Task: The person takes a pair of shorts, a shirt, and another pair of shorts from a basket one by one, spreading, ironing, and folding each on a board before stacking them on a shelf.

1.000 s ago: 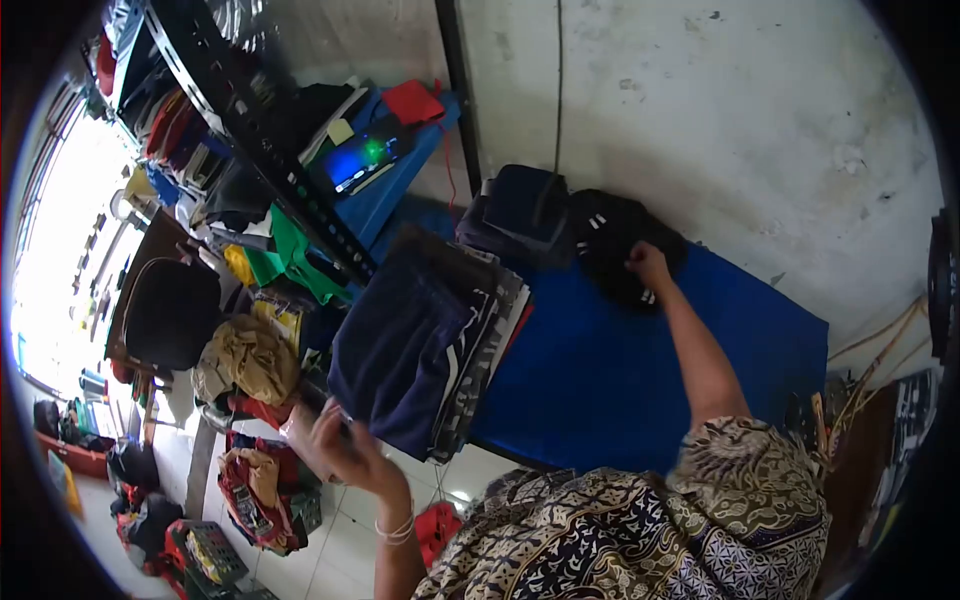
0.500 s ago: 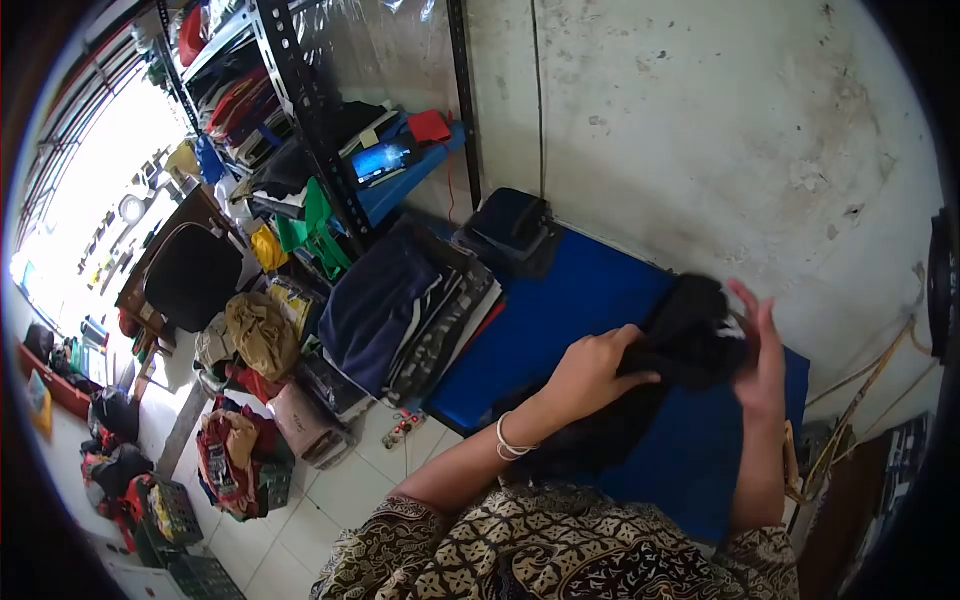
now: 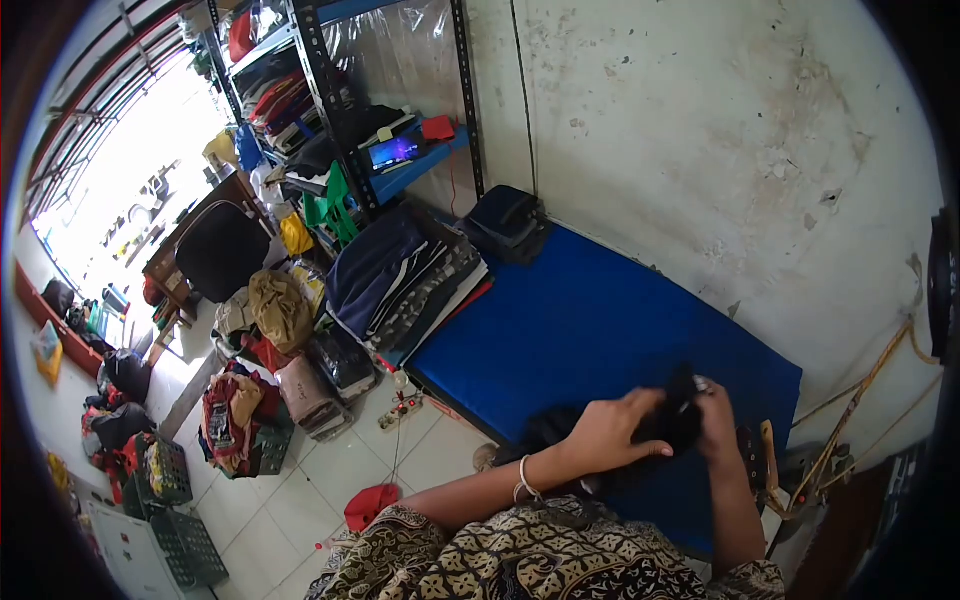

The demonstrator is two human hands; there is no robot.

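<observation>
Near the front of the blue-topped table, a black cloth is bunched between my two hands. My left hand grips its left side, thumb toward the front. On the cloth's right side is my right hand, its fingers curled round the edge and partly blurred. More dark fabric lies by my left forearm at the table's front edge. Folded clothes are stacked at the table's left end, and a smaller dark folded pile sits against the wall.
A metal shelf with clothes and a lit screen stands at the back left. Baskets of clothes, a wrapped bundle and a power strip are on the tiled floor. Cords hang at the right.
Both hands have come down toward the table's front with the black cloth. My right hand's fingers were spread and are now curled in on it. The camera view has shifted.
</observation>
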